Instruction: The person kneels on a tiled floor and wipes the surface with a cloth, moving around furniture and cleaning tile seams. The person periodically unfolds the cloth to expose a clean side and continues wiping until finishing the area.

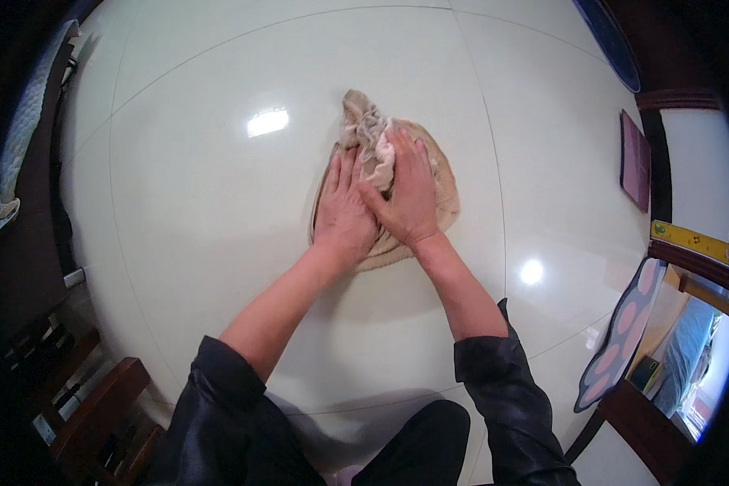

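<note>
A crumpled beige cloth (446, 182) lies bunched on the glossy tiled floor (206, 200), with a twisted end pointing away from me. My left hand (346, 212) presses flat on its left part, fingers extended forward. Over its right part rests my right hand (410, 188), the thumb reaching across to the left hand and the fingers against a pale, wrinkled fold. Neither palm's underside shows, so any grip on the fabric beneath is hidden.
Dark wooden furniture (100, 407) stands at lower left, below a dark piece with a quilted cover (27, 133). To the right are a paw-patterned mat (622, 334), a mauve flat item (635, 161) and a yellow strip (689, 241). My knee is near the bottom.
</note>
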### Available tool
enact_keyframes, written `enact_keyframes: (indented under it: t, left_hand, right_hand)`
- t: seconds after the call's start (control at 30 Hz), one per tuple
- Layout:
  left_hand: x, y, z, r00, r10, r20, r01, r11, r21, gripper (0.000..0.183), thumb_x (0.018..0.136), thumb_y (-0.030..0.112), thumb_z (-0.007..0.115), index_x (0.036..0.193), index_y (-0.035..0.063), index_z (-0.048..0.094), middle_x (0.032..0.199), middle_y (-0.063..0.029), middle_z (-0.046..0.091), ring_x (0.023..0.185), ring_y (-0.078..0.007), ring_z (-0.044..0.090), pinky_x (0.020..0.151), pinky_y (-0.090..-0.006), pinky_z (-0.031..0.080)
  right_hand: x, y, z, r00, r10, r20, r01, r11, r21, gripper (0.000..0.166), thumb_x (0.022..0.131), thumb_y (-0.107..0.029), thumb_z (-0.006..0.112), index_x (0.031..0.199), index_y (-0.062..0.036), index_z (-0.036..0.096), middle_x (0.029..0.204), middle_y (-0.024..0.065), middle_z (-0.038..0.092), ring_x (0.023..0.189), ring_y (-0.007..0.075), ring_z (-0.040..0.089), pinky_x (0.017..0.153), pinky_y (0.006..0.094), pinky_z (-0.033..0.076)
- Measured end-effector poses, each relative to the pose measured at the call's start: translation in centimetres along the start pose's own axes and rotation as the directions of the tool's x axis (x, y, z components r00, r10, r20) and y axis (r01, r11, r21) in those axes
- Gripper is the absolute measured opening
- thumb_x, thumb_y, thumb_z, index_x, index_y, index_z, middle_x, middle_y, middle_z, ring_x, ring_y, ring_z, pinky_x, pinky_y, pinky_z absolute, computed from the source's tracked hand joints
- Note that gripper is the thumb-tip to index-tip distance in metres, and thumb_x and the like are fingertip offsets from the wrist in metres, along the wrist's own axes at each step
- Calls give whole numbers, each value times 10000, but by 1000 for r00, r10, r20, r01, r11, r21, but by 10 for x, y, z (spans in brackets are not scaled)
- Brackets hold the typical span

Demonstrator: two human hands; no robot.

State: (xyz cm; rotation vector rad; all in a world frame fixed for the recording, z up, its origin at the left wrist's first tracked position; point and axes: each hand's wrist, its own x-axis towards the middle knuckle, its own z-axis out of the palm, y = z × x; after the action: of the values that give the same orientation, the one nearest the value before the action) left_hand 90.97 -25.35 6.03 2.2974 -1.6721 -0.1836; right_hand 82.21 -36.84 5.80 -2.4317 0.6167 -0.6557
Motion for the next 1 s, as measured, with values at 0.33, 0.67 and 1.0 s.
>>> enact_keyframes:
  t: [0.33,0.67,1.0]
  left_hand:
    - [-101,40,10,898,-439,-20,412,857,-309,702,980,219,549,1542,-131,313,1661,-267,295,1585,-414,195,1313,-535,125]
    - [-114,27,1,892,-452,-4,451,891,-58,568,998,174,539,1486,-73,386,1640,-253,348,1572,-400,268,1295,-558,189]
    - [-48,-100,-40,996,63,60,-67,996,52,527,979,291,588,1402,-22,576,1511,-192,525,1415,-377,463,1265,-531,273]
  right_hand:
    - [-66,-54,5,990,6,144,-11,999,33,857,853,-375,785,1533,-9,414,1588,265,424,1524,449,334,1265,601,209]
    - [-65,-71,32,991,93,95,-94,996,6,878,873,-439,755,1553,-8,404,1636,302,335,1551,485,267,1251,649,164]
    - [-12,-80,61,955,291,48,-278,942,-191,900,936,-498,692,1585,22,348,1655,327,261,1562,506,191,1261,650,125]
